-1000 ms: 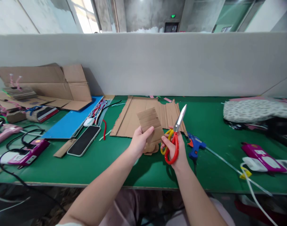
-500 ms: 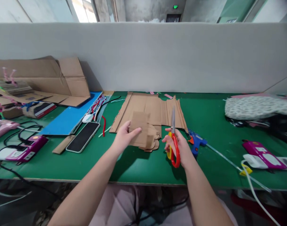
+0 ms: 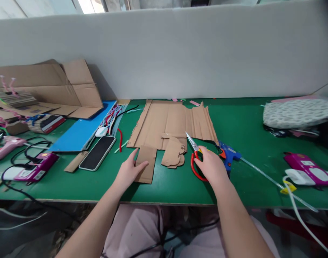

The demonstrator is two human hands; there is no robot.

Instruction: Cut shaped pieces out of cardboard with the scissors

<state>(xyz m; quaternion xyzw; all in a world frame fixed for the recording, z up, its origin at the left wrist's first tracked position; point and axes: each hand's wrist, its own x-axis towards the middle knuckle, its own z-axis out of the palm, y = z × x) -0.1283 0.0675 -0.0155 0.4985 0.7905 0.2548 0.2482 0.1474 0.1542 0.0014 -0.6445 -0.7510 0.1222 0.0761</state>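
Cardboard rectangle (image 3: 147, 165) lies on the green tabletop (image 3: 242, 132), its far edge meeting the near edge of a large cardboard sheet (image 3: 166, 120). At its left side, the left hand (image 3: 127, 172) has a loose, open grip: thumb and forefinger stand well apart, the thumb over the cardboard and the forefinger near its far left corner; the other fingers are hidden. To the rectangle's right, with a gap between, sit some rounded cardboard cut-outs (image 3: 173, 152). Beyond these, the right hand (image 3: 214, 166) has its grip closed on the handles of red-and-yellow scissors (image 3: 195, 147), blades pointing away and leftward. A blue glue gun (image 3: 230, 154) lies just right of that hand; a phone (image 3: 97, 153) lies farther left.
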